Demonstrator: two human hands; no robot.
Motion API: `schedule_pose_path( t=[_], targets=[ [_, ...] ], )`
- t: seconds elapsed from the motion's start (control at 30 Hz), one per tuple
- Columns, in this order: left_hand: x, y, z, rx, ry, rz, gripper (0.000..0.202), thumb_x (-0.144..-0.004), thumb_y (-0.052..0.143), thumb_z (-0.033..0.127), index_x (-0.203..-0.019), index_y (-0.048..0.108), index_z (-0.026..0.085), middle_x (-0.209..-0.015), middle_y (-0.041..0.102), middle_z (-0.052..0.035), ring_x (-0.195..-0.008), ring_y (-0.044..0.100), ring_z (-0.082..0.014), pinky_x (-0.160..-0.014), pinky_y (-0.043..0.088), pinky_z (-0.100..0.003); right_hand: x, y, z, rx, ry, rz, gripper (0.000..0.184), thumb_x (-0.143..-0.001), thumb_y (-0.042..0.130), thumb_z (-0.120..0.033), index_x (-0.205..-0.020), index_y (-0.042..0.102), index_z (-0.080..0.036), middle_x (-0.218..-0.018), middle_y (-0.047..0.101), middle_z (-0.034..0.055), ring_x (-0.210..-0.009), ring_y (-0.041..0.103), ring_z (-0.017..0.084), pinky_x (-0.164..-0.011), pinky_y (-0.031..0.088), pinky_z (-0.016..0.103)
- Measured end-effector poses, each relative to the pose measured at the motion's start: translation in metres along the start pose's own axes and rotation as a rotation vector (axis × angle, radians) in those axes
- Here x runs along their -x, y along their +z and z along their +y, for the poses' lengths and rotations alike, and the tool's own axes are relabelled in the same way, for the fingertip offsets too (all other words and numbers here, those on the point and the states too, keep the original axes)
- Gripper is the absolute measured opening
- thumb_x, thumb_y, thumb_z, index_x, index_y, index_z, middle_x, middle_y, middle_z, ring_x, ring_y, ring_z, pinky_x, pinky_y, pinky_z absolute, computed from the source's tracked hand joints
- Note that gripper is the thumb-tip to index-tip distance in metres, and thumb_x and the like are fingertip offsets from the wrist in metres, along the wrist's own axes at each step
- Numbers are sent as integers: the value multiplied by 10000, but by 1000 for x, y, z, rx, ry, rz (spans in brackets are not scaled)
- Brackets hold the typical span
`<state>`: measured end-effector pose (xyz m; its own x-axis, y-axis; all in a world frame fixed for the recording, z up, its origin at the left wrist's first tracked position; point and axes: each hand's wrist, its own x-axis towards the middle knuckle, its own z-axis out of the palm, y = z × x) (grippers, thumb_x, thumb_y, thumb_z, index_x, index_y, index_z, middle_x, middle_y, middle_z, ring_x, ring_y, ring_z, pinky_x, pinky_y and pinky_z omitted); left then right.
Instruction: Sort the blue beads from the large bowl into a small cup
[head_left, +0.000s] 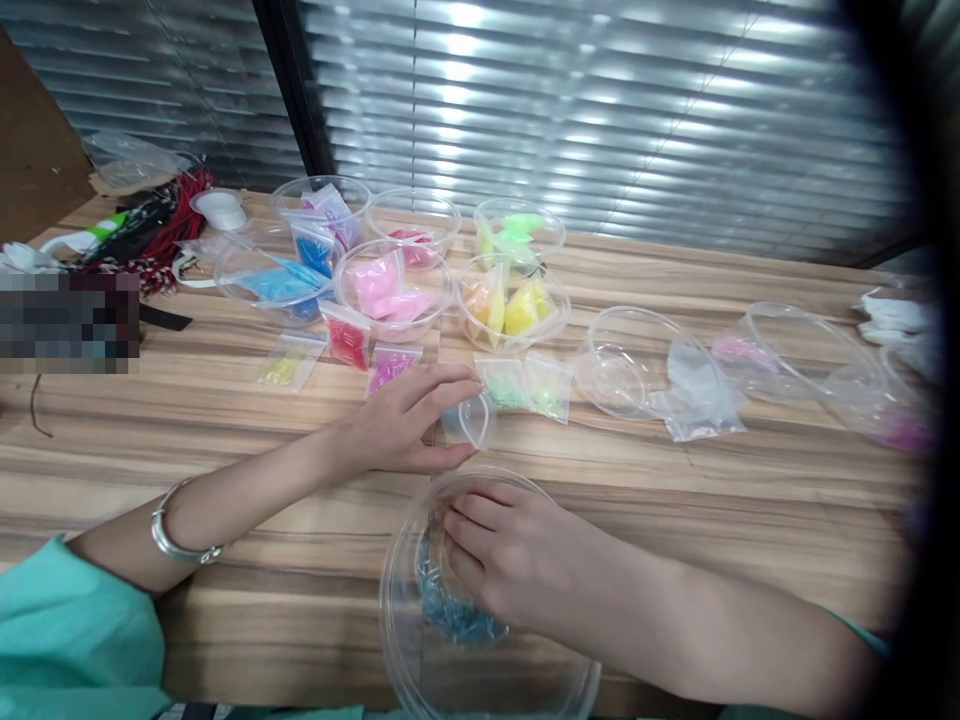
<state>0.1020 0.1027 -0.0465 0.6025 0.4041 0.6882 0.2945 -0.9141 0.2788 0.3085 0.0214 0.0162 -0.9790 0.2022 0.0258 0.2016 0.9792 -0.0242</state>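
Observation:
My left hand (416, 420) is closed round a small clear plastic cup (474, 420), which lies tilted with its mouth to the right. Below it stands a large clear plastic bowl (401, 650) holding a heap of small blue-grey pieces (454, 605). Inside that bowl, my right hand (502, 550) reaches down with its fingers bent together at the pieces. What its fingertips hold, if anything, is hidden. Just beyond my left hand lie small zip bags, one with magenta bits (391, 370) and one with pale green bits (504, 385).
Clear bowls with coloured bags stand at the back, among them a pink one (394, 285) and a yellow one (517, 310). More clear containers (645, 365) sit at right. Red and black cords (172, 225) lie at the far left, before window blinds (562, 120).

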Motion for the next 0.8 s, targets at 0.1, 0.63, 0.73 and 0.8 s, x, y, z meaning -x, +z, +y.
schedule_pose_path(
  t=[0.1,0.63,0.73,0.8],
  targets=[
    [0,-1,0,-5,-7,-13,621,-837,728,316,-1349,427,133,-1231,596,-179,-1144,613,-256,-915,571,-389,0,-1,-1,-10,-4,-14,129,-906,550,-81,-945,671,-103,-1030,701,122,-854,626,228,-781,472,379],
    [0,1,-2,28,39,58,648,-821,743,332,-1360,431,150,-1215,617,-176,-1117,640,-258,-868,596,-393,-4,3,-1,-65,8,-56,96,-859,551,-82,-921,564,-155,-857,617,60,-789,574,219,-732,456,372],
    [0,1,-2,7,50,70,656,-812,752,342,-1355,439,148,-1205,626,-175,-1108,645,-256,-874,598,-390,-4,3,0,-73,7,-38,75,-871,545,-96,-912,561,-157,-846,618,60,-770,574,213,-730,455,371],
    [0,1,-1,-4,59,87,655,-814,752,363,-1354,443,156,-1193,633,-167,-1094,650,-243,-870,601,-376,-4,3,0,-69,9,-20,74,-882,534,-93,-898,561,-159,-845,618,60,-753,576,210,-707,453,370]
  ],
)
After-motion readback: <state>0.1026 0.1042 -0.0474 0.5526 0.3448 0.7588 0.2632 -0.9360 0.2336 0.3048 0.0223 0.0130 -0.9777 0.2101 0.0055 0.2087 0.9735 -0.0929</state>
